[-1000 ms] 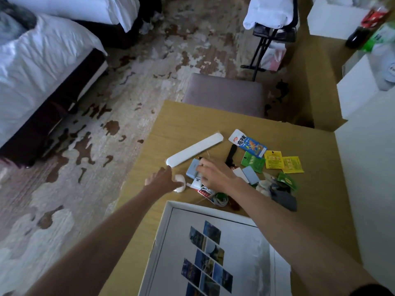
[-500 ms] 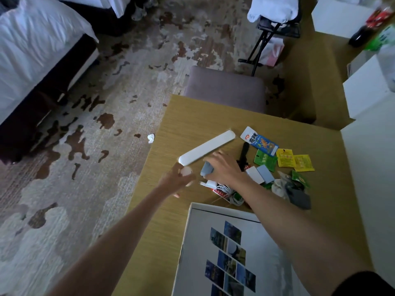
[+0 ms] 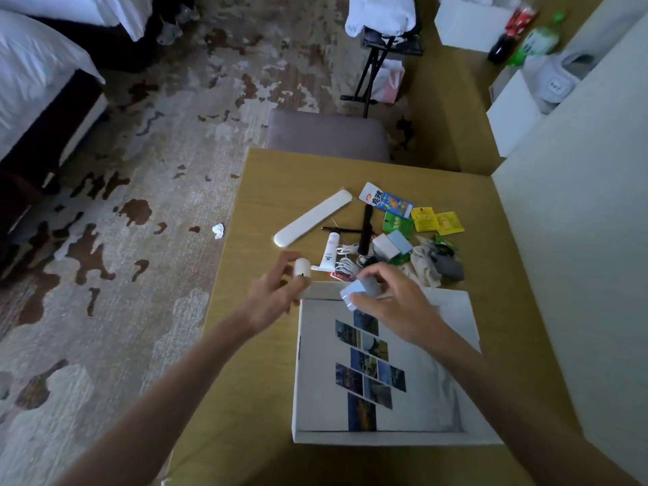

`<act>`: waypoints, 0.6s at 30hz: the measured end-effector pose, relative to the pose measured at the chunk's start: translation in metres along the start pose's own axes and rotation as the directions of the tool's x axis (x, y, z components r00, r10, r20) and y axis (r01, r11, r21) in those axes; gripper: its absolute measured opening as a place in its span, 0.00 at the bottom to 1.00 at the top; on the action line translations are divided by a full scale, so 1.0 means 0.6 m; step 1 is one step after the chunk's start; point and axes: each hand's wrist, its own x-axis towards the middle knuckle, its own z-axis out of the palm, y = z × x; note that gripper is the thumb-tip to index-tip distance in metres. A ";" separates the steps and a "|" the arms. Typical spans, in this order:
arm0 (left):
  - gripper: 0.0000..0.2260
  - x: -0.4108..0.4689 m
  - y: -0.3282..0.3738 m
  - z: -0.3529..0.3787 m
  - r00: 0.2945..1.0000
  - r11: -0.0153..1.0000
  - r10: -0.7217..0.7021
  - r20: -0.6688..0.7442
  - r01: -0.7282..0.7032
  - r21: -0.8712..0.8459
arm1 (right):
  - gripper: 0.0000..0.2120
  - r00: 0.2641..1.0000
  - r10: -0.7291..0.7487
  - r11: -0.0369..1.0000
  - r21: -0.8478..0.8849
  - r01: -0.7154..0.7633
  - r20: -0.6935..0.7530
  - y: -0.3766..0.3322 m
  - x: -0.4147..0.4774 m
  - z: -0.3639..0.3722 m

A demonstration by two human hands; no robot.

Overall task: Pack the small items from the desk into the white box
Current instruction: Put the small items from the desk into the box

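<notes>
Box (image 3: 382, 437) is open-topped; its floor is covered only by a flat photo sheet (image 3: 371, 373). Far rim is overhung by right hand (image 3: 396, 303) with blue block (image 3: 354, 292); far-left corner is flanked by left hand (image 3: 270, 303) with white capsule (image 3: 302, 271). Beyond, passage is blocked by clutter (image 3: 403, 240) and long case (image 3: 313, 218). Bare desk (image 3: 259, 380) is left beside the box. Right side is closed off by a wall (image 3: 578, 275).
</notes>
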 end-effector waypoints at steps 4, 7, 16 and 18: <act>0.12 -0.025 -0.012 0.028 1.000 0.994 0.019 0.007 -0.020 0.109 | 0.15 0.991 0.069 0.983 -0.176 -0.049 0.113 0.052 -0.060 0.045; 0.13 -0.041 -0.006 0.039 0.999 0.988 0.025 -0.029 -0.020 0.152 | 0.18 0.962 0.095 0.945 -0.328 -0.006 0.256 0.082 -0.081 0.083; 0.18 -0.098 -0.007 0.073 0.990 0.980 0.026 -0.139 0.002 0.197 | 0.23 0.881 0.050 0.878 -0.441 0.185 0.470 0.094 -0.119 0.155; 0.17 -0.105 -0.008 0.077 0.989 0.976 0.029 -0.144 0.003 0.217 | 0.19 0.835 0.050 0.925 -0.342 0.169 0.549 0.098 -0.123 0.157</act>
